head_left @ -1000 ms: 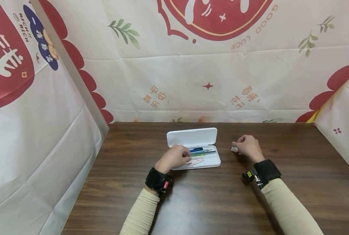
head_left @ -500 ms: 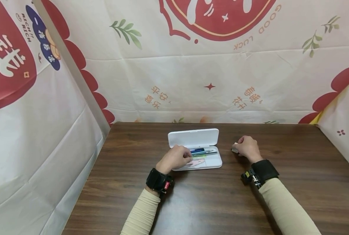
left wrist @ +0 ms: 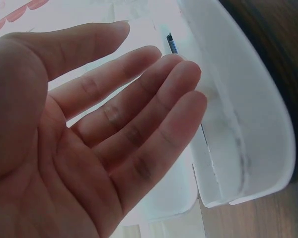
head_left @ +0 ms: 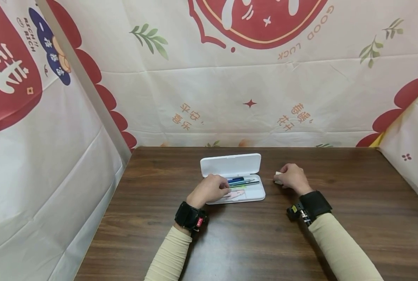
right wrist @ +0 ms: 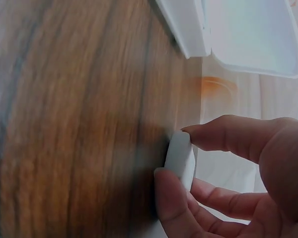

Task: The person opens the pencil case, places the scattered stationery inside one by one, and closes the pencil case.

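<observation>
A white pencil case (head_left: pixel 254 192) lies on the table with its lid (head_left: pixel 231 165) raised. Several pens and pencils (head_left: pixel 243 183) lie inside, along with a flat pale pink item (head_left: pixel 235 194) whose kind I cannot tell. My left hand (head_left: pixel 210 189) is over the case's left end, partly hiding it. In the left wrist view its loosely bent fingers (left wrist: pixel 139 119) hold nothing. To the right of the case, my right hand (head_left: pixel 295 179) pinches a small white eraser (right wrist: pixel 180 156) between thumb and fingers, just above or on the tabletop.
The dark wooden table (head_left: pixel 230 249) runs back to a printed white cloth (head_left: pixel 216 93) hanging behind it. Another cloth (head_left: pixel 72 168) hangs along the left side. Both wrists wear black straps with cameras.
My right hand has shifted slightly left with the eraser, towards the pencil case, and the eraser has turned in its fingers. My left hand stays at the case.
</observation>
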A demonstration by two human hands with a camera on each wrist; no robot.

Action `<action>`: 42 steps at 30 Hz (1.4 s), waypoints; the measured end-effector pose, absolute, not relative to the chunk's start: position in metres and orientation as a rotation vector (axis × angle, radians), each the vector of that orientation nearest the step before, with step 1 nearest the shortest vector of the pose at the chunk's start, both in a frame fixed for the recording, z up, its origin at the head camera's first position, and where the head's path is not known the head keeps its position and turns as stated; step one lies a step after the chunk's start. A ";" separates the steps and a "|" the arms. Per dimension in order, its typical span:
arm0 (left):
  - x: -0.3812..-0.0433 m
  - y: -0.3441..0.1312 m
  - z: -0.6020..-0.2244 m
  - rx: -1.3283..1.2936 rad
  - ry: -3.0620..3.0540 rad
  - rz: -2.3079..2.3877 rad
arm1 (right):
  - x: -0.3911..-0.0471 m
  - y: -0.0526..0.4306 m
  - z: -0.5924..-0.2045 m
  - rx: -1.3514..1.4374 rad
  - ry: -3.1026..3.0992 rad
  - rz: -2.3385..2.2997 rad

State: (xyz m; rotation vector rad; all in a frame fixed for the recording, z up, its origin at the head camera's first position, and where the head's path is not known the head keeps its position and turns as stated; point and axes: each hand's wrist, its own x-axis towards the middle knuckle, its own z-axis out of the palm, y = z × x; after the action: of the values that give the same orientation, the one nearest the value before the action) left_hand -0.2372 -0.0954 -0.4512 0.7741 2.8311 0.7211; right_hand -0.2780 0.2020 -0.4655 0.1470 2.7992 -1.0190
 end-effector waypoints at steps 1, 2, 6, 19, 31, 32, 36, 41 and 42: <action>-0.237 -0.095 -0.451 0.776 2.831 0.721 | -0.278 0.201 -0.465 0.145 2.792 -1.025; -0.237 -0.095 -0.451 0.779 2.830 0.724 | -0.277 0.201 -0.465 0.144 2.789 -1.028; -0.236 -0.094 -0.450 0.778 2.830 0.729 | -0.274 0.199 -0.464 0.138 2.783 -1.038; -0.235 -0.090 -0.448 0.811 2.870 0.780 | -0.266 0.194 -0.452 0.086 2.796 -1.044; -0.232 -0.087 -0.448 0.859 2.891 0.863 | -0.242 0.180 -0.431 -0.053 2.830 -1.110; -0.231 -0.087 -0.448 0.863 2.891 0.870 | -0.240 0.179 -0.430 -0.056 2.827 -1.126; -0.231 -0.085 -0.448 0.887 2.901 0.880 | -0.234 0.175 -0.426 -0.089 2.823 -1.175; -0.229 -0.082 -0.448 0.898 2.914 0.890 | -0.227 0.169 -0.422 -0.135 2.817 -1.218; -0.229 -0.081 -0.448 0.895 2.913 0.892 | -0.225 0.167 -0.421 -0.140 2.815 -1.226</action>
State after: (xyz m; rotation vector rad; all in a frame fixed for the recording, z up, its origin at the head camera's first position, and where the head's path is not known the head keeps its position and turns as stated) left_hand -0.2290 -0.0814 -0.4477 0.8945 2.9131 0.8919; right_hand -0.2253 0.1675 -0.4213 -0.1397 2.8152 -1.2258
